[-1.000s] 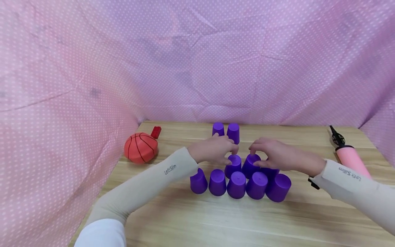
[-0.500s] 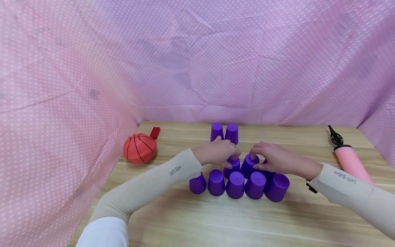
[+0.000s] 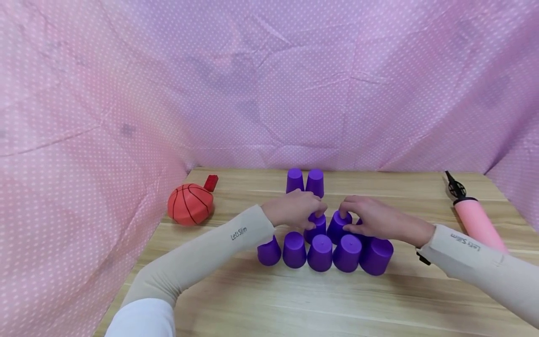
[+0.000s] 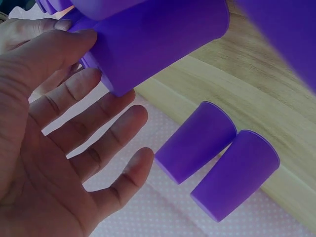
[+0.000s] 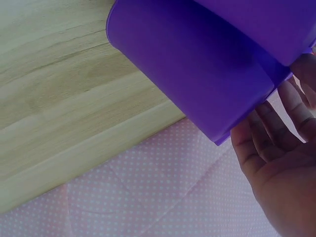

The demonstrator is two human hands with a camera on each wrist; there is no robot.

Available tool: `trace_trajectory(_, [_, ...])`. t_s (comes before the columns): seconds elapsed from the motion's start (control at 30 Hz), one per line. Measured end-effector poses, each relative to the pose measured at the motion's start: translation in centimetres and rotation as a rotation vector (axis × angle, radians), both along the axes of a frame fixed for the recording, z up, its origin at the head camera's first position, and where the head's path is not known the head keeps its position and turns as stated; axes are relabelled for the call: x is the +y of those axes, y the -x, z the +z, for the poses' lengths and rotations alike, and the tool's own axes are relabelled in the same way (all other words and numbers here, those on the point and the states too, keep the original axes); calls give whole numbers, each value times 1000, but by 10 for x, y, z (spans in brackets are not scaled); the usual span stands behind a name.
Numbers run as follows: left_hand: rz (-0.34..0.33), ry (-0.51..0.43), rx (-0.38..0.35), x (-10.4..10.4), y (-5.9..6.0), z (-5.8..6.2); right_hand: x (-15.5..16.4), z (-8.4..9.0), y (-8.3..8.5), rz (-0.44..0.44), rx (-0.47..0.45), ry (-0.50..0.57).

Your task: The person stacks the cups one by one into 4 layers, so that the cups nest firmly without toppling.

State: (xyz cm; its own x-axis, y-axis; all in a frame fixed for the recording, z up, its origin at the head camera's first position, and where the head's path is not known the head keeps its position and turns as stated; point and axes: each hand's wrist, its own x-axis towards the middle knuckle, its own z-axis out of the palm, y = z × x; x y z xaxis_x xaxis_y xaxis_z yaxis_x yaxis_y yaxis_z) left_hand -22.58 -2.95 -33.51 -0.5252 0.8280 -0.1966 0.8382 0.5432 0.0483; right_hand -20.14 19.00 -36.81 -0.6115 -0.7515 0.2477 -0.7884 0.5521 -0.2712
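Pinching upturned purple cups (image 3: pixel 335 231), both hands (image 3: pixel 294 209) (image 3: pixel 375 216); red ball (image 3: pixel 190 204) leftward

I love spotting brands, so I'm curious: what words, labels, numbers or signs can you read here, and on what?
"Let's Slim": left sleeve.
"Let's Slim": right sleeve, upside down in the head view.
A faint mark farther up the right sleeve: too faint to read.
Purple cups: no readable text.

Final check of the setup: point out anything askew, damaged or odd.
The orange-red ball at the left of the table looks lumpy rather than round, perhaps short of air. Otherwise nothing stands out: no purple cup in view lies toppled.
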Motion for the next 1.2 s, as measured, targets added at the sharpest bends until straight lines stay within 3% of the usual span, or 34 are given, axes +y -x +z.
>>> trace_trajectory(0.33, [-7, -90, 74, -17, 8, -2, -2, 8, -3, -17, 45, 6])
trace_trajectory(0.53, [4, -155, 113, -36, 14, 4, 0, 15, 0, -28, 109, 35])
trace_trajectory(0.87, [165, -260, 83, -78, 28, 10, 4, 25, 15, -50, 141, 64])
trace_trajectory(1.2, [360, -315, 55, -113, 46, 7, 8, 37, 44, -131, 84, 66])
